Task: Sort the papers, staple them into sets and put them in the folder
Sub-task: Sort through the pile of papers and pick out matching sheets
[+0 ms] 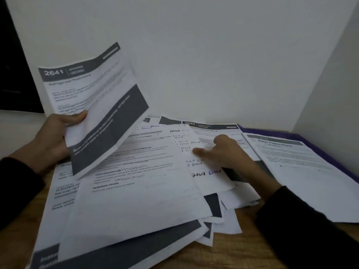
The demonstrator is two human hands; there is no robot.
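- Nearest the camera, bare wooden table (233, 253) shows at the lower edge, with two dark sleeves (310, 235) entering from the bottom corners.
- A loose pile of papers (136, 200) is spread over the table, sheets overlapping at different angles; several carry dark grey header bands, and the top sheets bear printed text and handwritten scribbles.
- The right hand (227, 152) lies on the pile toward its far right side, fingers stretched out and pressed flat on a scribbled sheet, gripping nothing.
- The left hand (56, 136) is raised above the left of the pile; its thumb and curled fingers pinch the lower left edge of a held sheet (95, 105), which is lifted, bent, and headed "2641".
- To the right, a sheet titled "Water Potted Plants" (303, 171) lies on a purple folder (310, 137), whose edge shows behind and beside it, against the right wall.
- A sheet numbered "2692" (209, 127) sits at the far edge of the pile.
- Farthest back, a plain white wall (194, 55) closes the corner.
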